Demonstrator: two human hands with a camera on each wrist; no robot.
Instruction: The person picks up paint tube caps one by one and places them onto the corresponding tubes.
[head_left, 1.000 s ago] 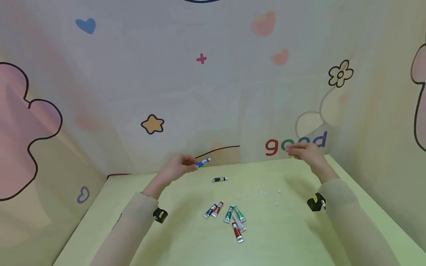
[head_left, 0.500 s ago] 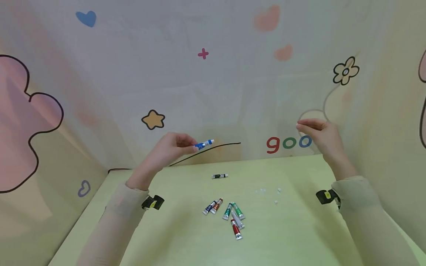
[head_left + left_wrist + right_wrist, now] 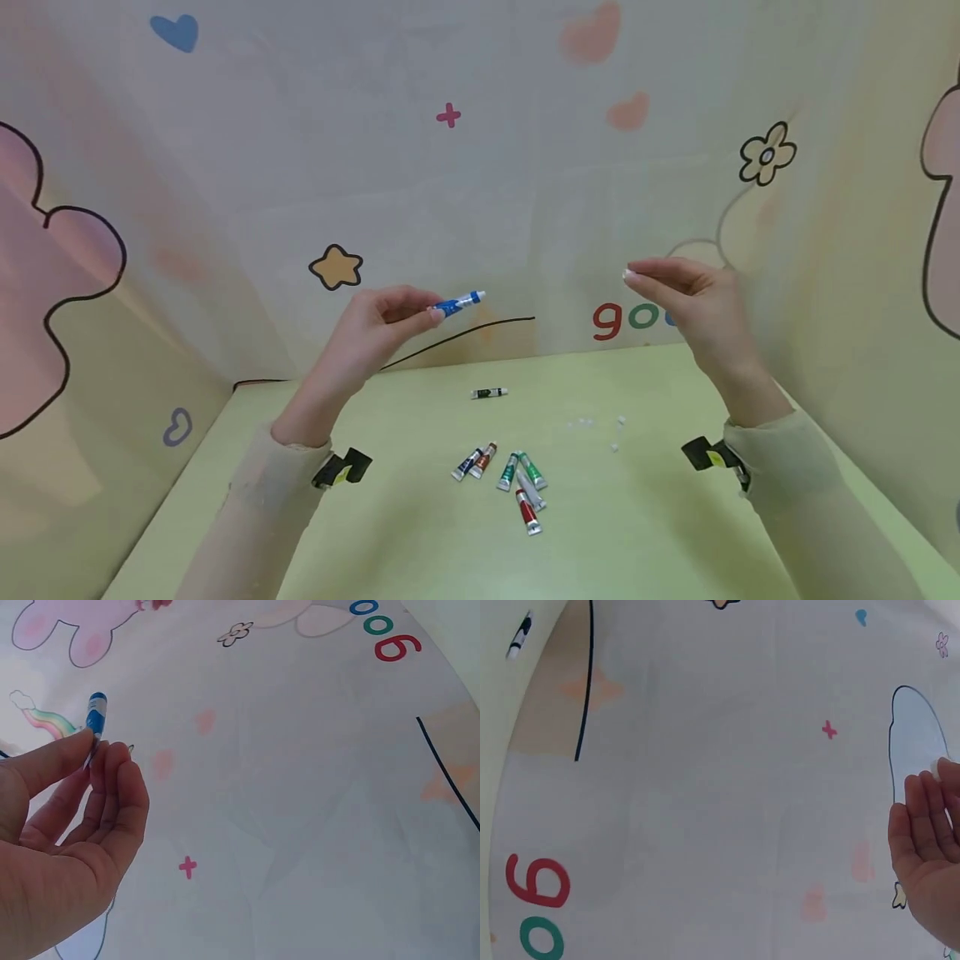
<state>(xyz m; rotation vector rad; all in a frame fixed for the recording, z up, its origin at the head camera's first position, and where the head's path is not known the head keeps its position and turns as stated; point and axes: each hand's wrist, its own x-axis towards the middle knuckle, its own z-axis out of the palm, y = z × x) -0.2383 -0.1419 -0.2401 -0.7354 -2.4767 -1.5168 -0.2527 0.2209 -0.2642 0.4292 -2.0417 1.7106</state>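
My left hand (image 3: 375, 329) pinches a blue paint tube (image 3: 457, 304) between thumb and fingers, raised above the table. The tube's narrow white end points right; in the left wrist view its blue end (image 3: 96, 712) sticks up past the fingertips. My right hand (image 3: 693, 304), also raised, pinches a small white cap-like piece (image 3: 627, 274) at its fingertips, with a wide gap between it and the tube. The right wrist view catches that white piece (image 3: 936, 769) at the frame's edge, partly covered by the thumb.
A black-labelled paint tube (image 3: 489, 393) lies toward the back of the pale green table (image 3: 360, 525). Nearer are several more tubes, among them red (image 3: 528, 511), orange (image 3: 483, 460) and green (image 3: 533, 469). Small white pieces (image 3: 615, 447) lie right of them. A printed cloth (image 3: 450, 208) hangs behind.
Both hands have risen from near the table's back edge, the left still holding the blue tube. The right first went right, then came back left, and the white piece now shows at its fingertips.
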